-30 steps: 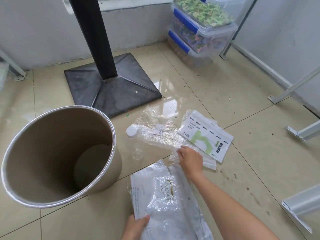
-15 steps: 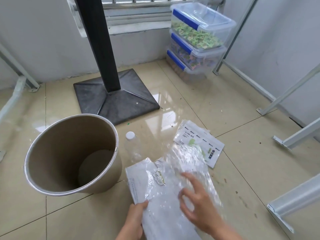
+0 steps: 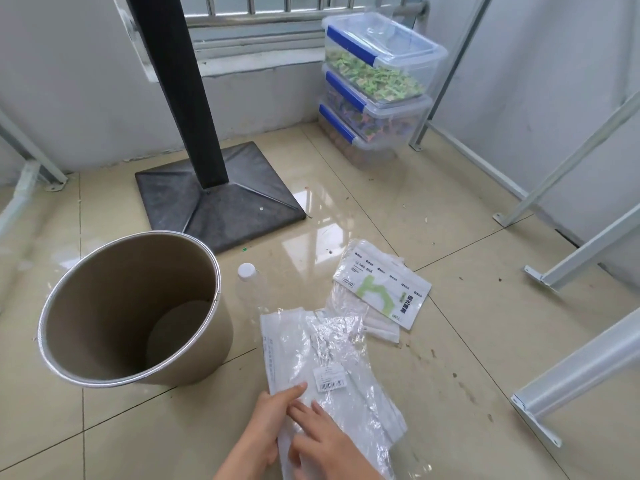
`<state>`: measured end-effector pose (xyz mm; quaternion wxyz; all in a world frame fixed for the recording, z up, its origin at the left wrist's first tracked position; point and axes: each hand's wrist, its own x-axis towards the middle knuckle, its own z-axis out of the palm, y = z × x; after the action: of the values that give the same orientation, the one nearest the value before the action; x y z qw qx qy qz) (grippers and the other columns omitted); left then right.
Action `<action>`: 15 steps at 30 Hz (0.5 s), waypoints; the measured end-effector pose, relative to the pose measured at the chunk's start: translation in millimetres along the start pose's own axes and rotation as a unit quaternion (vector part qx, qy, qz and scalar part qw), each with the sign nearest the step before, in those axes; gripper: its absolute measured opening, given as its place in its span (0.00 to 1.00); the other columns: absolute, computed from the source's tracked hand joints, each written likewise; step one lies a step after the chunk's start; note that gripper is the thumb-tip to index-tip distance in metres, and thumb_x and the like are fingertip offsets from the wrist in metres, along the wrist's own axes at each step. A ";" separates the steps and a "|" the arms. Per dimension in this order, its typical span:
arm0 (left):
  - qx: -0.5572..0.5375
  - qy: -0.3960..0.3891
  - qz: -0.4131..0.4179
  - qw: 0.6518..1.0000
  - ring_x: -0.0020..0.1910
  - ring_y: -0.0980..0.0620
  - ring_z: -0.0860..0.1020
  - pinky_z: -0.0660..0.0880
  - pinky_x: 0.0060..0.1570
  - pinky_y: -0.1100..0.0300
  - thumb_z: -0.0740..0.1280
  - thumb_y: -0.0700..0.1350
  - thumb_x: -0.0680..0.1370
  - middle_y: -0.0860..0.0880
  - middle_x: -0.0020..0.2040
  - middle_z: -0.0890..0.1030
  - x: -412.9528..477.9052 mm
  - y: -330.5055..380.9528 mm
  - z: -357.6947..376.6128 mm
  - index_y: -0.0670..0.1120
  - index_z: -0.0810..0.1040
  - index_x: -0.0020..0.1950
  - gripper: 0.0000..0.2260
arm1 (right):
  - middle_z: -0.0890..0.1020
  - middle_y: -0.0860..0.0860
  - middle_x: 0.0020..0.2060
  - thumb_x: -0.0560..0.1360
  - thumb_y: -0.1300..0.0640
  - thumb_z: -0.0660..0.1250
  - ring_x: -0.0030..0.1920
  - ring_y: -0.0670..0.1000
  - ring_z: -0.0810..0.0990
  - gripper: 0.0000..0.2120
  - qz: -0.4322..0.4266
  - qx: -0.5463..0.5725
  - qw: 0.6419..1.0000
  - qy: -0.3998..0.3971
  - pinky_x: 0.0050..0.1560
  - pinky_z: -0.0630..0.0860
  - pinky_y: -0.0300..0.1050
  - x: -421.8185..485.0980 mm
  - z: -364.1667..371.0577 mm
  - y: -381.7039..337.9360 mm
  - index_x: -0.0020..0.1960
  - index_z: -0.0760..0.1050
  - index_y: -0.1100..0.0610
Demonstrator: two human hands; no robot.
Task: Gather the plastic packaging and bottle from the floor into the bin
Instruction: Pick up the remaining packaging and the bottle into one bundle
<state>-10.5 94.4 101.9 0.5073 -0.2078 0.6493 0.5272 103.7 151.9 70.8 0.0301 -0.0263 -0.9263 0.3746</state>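
A brown cylindrical bin (image 3: 221, 327) with a metal rim stands open and empty on the floor at the left. Beside it lies a clear bottle (image 3: 251, 296) with a white cap. A white bag with crinkled clear film on top (image 3: 322, 355) lies in front of me. My left hand (image 3: 265, 427) pinches this stack at its near left edge, thumb on top. My right hand (image 3: 329, 445) rests flat on the film, fingers apart. A white-and-green packet (image 3: 381, 289) lies farther right on another clear wrapper.
A black post on a square base (image 3: 214, 199) stands behind the bin. Stacked clear storage boxes (image 3: 377, 95) sit in the far corner. White metal frame legs (image 3: 571, 375) run along the right. The tile floor is wet and shiny with small debris.
My right hand dragged the crinkled clear film from beside the packet onto the white bag and drew back toward me. My left hand kept its hold on the bag's near edge.
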 end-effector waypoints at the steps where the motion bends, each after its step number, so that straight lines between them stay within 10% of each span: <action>1: 0.004 0.011 0.004 1.000 0.39 0.44 0.79 0.77 0.42 0.52 0.71 0.37 0.74 0.39 0.42 0.78 0.0 0.5 3.4 0.39 0.69 0.45 0.10 | 0.45 0.16 0.60 0.83 0.63 0.51 0.61 0.16 0.41 0.22 -0.027 -0.019 0.999 -0.017 0.70 0.39 0.23 -1.4 -5.5 -0.8 0.76 0.53 0.53; 6: 0.031 -0.005 0.011 0.999 0.33 0.43 0.79 0.78 0.31 0.53 0.69 0.39 0.76 0.38 0.39 0.79 7.6 11.3 22.3 0.36 0.72 0.53 0.10 | 0.70 0.46 0.70 0.79 0.43 0.56 0.71 0.42 0.67 0.18 0.023 0.020 0.999 0.026 0.72 0.63 0.45 -17.9 -33.5 18.0 0.50 0.76 0.56; 15: 0.158 0.002 0.132 0.979 0.43 0.43 0.82 0.81 0.51 0.46 0.64 0.39 0.76 0.42 0.42 0.83 3.1 63.4 59.2 0.44 0.78 0.45 0.04 | 0.78 0.43 0.44 0.78 0.51 0.59 0.42 0.45 0.80 0.09 0.259 0.036 0.928 0.264 0.39 0.79 0.43 -3.2 -103.1 92.0 0.42 0.74 0.49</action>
<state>-36.8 170.9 133.4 0.4590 -0.0387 0.7468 0.4797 117.0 289.1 80.7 0.1764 -0.3623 -0.8319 0.3816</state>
